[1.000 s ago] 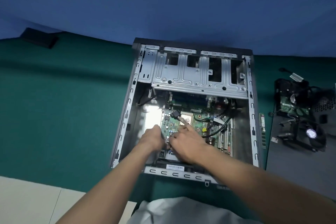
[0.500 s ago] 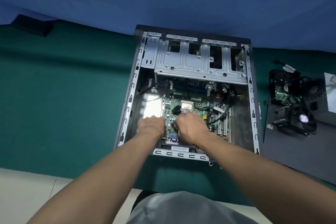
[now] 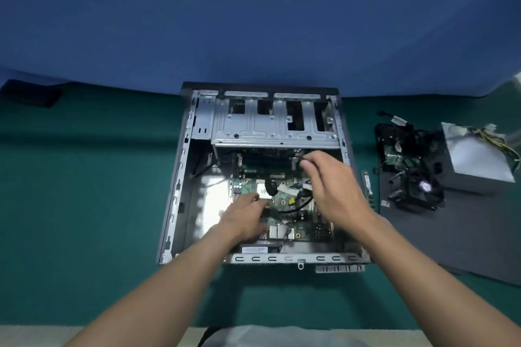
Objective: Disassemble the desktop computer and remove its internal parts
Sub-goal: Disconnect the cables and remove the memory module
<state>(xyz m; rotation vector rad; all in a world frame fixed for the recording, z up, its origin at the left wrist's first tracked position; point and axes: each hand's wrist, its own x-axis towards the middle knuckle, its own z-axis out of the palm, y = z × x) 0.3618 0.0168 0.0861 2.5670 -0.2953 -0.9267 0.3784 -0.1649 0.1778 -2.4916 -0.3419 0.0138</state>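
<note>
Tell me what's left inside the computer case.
A green circuit board lies in the case, black cables across it, a metal drive cage at the far end. The left hand, right hand and cage cover parts of the board.

I can read no text anywhere from here. The small white sticker (image 3: 254,249) on the near inner edge of the open grey metal computer case (image 3: 180,177) carries dark print, but it blurs to a smear. The round label (image 3: 425,185) on the black cooler fan (image 3: 414,194) and the white tag (image 3: 366,177) on the green memory stick (image 3: 370,194) are too small for me to read.
</note>
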